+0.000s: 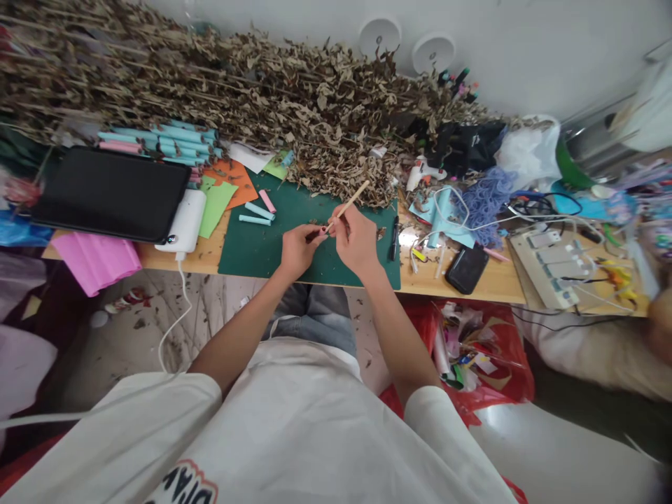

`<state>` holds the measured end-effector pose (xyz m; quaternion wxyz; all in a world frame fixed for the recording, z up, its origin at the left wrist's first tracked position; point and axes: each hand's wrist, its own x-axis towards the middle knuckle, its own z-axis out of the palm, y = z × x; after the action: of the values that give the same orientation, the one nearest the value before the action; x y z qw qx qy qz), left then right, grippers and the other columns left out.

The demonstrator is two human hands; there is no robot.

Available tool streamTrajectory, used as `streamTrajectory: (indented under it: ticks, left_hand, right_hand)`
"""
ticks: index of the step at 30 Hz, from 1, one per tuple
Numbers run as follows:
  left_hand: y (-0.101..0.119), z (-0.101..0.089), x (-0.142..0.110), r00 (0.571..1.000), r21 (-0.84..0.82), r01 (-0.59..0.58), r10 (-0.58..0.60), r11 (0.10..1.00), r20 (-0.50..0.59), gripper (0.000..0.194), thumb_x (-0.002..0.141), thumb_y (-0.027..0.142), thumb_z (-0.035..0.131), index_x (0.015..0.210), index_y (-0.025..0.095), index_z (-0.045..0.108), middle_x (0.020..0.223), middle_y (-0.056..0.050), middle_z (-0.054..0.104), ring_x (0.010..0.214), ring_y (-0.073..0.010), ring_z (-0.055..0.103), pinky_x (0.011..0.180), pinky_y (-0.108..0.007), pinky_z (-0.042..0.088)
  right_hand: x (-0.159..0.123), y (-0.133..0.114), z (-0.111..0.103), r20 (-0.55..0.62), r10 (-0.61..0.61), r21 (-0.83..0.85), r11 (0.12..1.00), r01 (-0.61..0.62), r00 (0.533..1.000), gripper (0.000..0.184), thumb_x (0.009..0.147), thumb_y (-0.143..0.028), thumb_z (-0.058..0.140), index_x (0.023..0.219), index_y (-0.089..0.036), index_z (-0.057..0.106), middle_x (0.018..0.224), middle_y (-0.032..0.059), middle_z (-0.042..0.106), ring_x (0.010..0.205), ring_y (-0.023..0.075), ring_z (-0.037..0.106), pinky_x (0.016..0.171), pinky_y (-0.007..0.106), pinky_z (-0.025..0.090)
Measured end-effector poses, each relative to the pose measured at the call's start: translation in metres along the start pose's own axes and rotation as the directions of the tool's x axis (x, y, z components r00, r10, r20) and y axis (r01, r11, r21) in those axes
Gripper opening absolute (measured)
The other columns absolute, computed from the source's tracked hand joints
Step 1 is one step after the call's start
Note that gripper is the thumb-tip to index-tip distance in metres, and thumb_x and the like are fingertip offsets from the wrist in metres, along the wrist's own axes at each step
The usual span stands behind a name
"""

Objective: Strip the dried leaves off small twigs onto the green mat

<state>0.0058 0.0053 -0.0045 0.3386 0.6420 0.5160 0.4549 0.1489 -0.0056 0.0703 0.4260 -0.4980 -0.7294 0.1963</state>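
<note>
Over the green cutting mat (252,252), my right hand (358,241) is closed around a thin wooden stick (353,199), which slants up and to the right. The stick's lower end meets the fingertips of my left hand (298,250). Those fingertips are pinched together; a tiny dark reddish bit shows there, too small to name. Left of my hands, two light blue paper rolls (257,214) and a pink one (267,201) lie on the mat. A black pen (394,239) rests at the mat's right edge.
Dried leafy stems (315,105) are heaped along the wall. A black tablet (113,192) and white power bank (183,218) lie left. To the right are a glue gun (424,172), black phone (467,269) and power strip (551,262). A red bag (517,357) hangs below; another person's arm (593,346) is far right.
</note>
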Motion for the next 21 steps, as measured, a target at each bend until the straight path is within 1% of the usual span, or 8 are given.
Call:
streamTrajectory:
  ticks: [4, 9, 14, 21]
  left_hand:
    - [0.002, -0.001, 0.000, 1.000, 0.016, 0.001, -0.001, 1.000, -0.017, 0.011, 0.080, 0.021, 0.074, 0.090, 0.017, 0.077, 0.087, -0.006, 0.077, 0.073, -0.0165, 0.068, 0.071, -0.027, 0.052]
    - [0.002, -0.001, 0.000, 1.000, 0.016, 0.000, 0.000, 1.000, -0.005, 0.011, 0.081, 0.021, 0.072, 0.090, 0.017, 0.077, 0.087, -0.006, 0.076, 0.073, -0.0160, 0.068, 0.071, -0.026, 0.052]
    - [0.003, -0.001, 0.000, 1.000, 0.012, -0.006, 0.006, 1.000, -0.005, 0.011, 0.081, 0.021, 0.072, 0.091, 0.018, 0.077, 0.087, -0.005, 0.076, 0.073, -0.0158, 0.068, 0.072, -0.027, 0.052]
    - [0.003, -0.002, 0.000, 1.000, 0.025, -0.003, 0.003, 1.000, 0.006, 0.012, 0.083, 0.023, 0.071, 0.092, 0.019, 0.077, 0.087, -0.005, 0.076, 0.073, -0.0162, 0.068, 0.071, -0.027, 0.052]
  right_hand:
    - [0.001, -0.002, -0.002, 0.023, -0.026, -0.031, 0.999, 0.026, 0.999, 0.026, 0.102, -0.041, 0.034, 0.098, -0.024, 0.053, 0.085, 0.0033, 0.063, 0.079, 0.0170, 0.064, 0.077, 0.031, 0.052]
    - [-0.001, -0.002, 0.003, -0.006, -0.082, -0.071, 0.994, 0.082, 0.997, 0.026, 0.102, -0.038, 0.034, 0.096, -0.023, 0.055, 0.090, 0.0054, 0.065, 0.085, 0.0188, 0.064, 0.079, 0.033, 0.053]
    - [-0.003, -0.001, 0.006, -0.052, -0.056, -0.036, 0.998, 0.054, 0.997, 0.024, 0.102, -0.038, 0.036, 0.098, -0.024, 0.055, 0.088, 0.0045, 0.066, 0.082, 0.0178, 0.065, 0.079, 0.034, 0.054]
    - [-0.004, -0.003, 0.008, -0.048, -0.027, 0.017, 0.999, 0.028, 0.998, 0.022, 0.101, -0.038, 0.038, 0.098, -0.024, 0.055, 0.087, 0.0030, 0.066, 0.077, 0.0159, 0.066, 0.076, 0.032, 0.055]
